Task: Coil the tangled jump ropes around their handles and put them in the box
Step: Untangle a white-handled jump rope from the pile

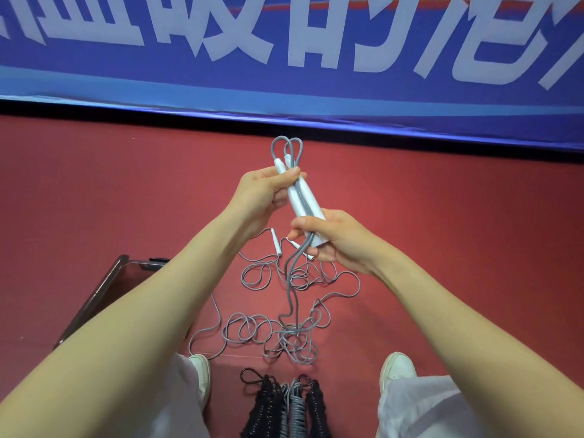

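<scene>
**Two white handles [305,200] held together above a tangle**

Head view. Both bare forearms reached forward over the red floor [458,248]. The left hand [264,192] gripped the upper part of the white handles, its thumb laid across the front and its fingers curled behind. The right hand [336,240] held their lower ends, with its fingers wrapped round them and its thumb pressing in from the left side. The handles lay side by side, touching, and their tops leaned toward the left.

Out of the tops the grey rope [272,151] rose in two small loops and bent back down. Its strands ran along the handles, passed through the right hand, and hung to a tangle [284,338] on the floor in front of the person's white shoes [200,373].

Farther off on the floor lay a second rope [252,275], also grey and knotted in loose rings. Its loose handles [275,241] were partly hidden behind the right hand.

A clear box [104,289] with a dark rim stood on the floor at the left, mostly covered by the left forearm, so its contents could not be told.

At the bottom edge, between the legs, three wound bundles [297,406] lay touching, a grey one between two black ones.

A blue banner [284,74] with large white characters ran along the far edge of the floor.
</scene>
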{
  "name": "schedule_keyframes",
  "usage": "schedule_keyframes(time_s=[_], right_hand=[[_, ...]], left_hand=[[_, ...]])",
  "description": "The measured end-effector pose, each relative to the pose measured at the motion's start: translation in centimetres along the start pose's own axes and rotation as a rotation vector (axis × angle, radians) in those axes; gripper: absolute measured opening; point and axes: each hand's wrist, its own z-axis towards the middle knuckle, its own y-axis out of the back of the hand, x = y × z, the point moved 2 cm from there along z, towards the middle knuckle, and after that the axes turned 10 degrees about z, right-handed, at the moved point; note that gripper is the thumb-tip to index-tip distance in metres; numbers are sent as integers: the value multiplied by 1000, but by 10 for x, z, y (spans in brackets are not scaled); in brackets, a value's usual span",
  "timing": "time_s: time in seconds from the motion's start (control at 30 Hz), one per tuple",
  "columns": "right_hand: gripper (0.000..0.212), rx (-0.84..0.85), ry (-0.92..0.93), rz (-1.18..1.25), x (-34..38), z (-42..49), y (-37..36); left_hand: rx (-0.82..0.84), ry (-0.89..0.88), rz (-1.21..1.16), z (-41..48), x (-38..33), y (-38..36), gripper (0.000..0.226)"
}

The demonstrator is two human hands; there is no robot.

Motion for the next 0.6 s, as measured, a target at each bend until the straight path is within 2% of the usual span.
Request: schedule_keyframes(time_s=[0.13,0.2,0.27,0.33,0.37,0.43,0.53,0.6], right_hand=[[6,-63,89,-176,-1,1,1],[8,-123,151,-187,-1,3,2],[13,-216,255,-145,4,6,7],[16,-311,361,-90,14,9,14],[16,-358,401,-75,20,8,19],[17,-437,452,-111,28,7,30],[17,-466,443,-313,35,2,39],[13,-415,401,-281,39,-2,36]], left_hand=[[20,-30,38,0,1,-1,14],[31,-52,22,0,4,-7,13],[74,-12,39,-1,10,-16,28],[270,48,212,-6,18,-26,55],[387,66,321,-11,22,-31,60],[483,63,438,-17,27,-31,53],[407,15,326,-15,24,-17,34],[391,28,303,-12,23,-6,30]])
